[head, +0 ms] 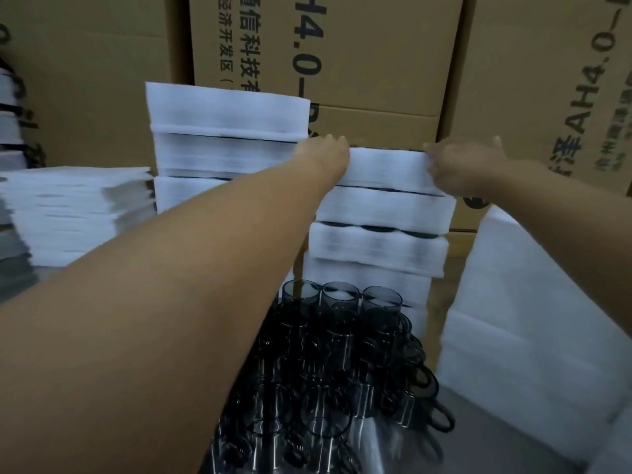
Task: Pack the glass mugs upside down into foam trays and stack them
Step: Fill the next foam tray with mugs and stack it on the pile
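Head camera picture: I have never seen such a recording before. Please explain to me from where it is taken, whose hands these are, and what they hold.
There is no machine here. A person wears one camera on the head, so you look forward and down as they do. Their left hand and right hand grip the two ends of the top foam tray, which lies on a stack of such trays. In front are dark glass mugs. Cardboard boxes fill the background.
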`<state>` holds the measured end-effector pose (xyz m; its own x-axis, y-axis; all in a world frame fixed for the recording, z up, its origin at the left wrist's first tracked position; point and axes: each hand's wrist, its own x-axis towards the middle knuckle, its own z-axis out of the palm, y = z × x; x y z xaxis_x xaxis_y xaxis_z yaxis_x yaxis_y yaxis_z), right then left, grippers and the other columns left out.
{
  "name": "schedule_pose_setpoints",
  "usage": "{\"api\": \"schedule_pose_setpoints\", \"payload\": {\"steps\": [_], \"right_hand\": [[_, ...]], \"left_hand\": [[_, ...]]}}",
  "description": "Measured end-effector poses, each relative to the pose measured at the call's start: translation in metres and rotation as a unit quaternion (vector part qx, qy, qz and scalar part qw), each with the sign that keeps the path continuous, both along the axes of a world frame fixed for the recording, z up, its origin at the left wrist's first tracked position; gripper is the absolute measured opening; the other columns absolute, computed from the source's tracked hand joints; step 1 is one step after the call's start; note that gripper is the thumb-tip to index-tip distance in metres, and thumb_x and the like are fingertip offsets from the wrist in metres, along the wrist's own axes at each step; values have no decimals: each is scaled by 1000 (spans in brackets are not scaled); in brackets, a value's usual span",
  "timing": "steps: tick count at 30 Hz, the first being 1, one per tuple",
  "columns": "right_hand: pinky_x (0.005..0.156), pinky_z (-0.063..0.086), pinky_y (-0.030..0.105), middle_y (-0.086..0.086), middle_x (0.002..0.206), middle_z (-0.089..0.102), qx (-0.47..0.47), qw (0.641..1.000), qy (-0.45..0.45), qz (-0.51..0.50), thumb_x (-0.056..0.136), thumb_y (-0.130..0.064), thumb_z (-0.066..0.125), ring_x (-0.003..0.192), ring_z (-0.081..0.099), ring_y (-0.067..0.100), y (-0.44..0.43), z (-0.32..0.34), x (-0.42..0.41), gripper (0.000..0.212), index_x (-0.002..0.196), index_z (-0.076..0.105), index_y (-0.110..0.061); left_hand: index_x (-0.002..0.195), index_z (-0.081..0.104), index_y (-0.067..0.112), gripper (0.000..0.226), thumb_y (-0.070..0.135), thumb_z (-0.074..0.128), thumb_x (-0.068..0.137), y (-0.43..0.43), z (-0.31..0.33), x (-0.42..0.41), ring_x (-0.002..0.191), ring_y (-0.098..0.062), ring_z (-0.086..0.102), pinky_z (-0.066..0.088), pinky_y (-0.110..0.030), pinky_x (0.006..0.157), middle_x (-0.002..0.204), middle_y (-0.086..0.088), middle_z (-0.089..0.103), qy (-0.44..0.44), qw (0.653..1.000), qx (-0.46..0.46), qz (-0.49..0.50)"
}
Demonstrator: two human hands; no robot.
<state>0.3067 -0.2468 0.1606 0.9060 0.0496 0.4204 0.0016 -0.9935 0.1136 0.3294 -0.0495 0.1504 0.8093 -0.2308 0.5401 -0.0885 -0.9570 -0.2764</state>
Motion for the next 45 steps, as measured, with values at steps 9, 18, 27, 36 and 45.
{"api": "schedule_pose_setpoints", "payload": {"steps": [9, 18, 27, 36, 45], "right_hand": [[69, 35, 33, 11, 84, 54, 50, 987, -83, -124, 81, -9, 44, 78, 48, 28, -19, 3, -86, 10, 79, 53, -6], [103, 34, 43, 16, 144, 40, 74, 983, 94, -136, 97, -24, 46, 128, 42, 35, -43, -32, -127, 49, 142, 40, -8], [102, 30, 47, 16, 138, 44, 46, 991, -117, 44, 86, -29, 57, 110, 51, 40, -22, -43, -187, 51, 133, 48, -10], [90, 42, 42, 7, 111, 65, 69, 942, -141, 297, 69, -10, 57, 93, 61, 34, 29, -105, -303, 29, 98, 63, -13], [107, 36, 44, 5, 128, 55, 93, 901, -176, 384, 75, -1, 52, 111, 52, 23, -2, -207, -303, 31, 98, 55, -23]], "left_hand": [[131, 44, 10, 40, 10, 43, 91, 18, -62, -79, 123, -25, 44, 46, -41, 90, 135, -7, 47, 45, 993, -21, -103], [133, 48, 23, 41, 20, 44, 93, 38, -114, -169, 114, -18, 51, 46, -35, 85, 124, 4, 60, 50, 977, -114, -175], [109, 68, 27, 26, 13, 60, 89, 98, -157, -251, 97, -5, 58, 46, -22, 82, 99, 20, 62, -20, 927, -313, -205], [96, 64, 38, 46, -6, 49, 90, 91, -187, -288, 92, 6, 60, 43, -5, 76, 97, 15, 68, -112, 776, -571, -243], [92, 61, 39, 31, 12, 48, 83, 112, -176, -298, 91, 4, 59, 47, -14, 78, 87, 21, 65, -231, 646, -691, -229]]}}
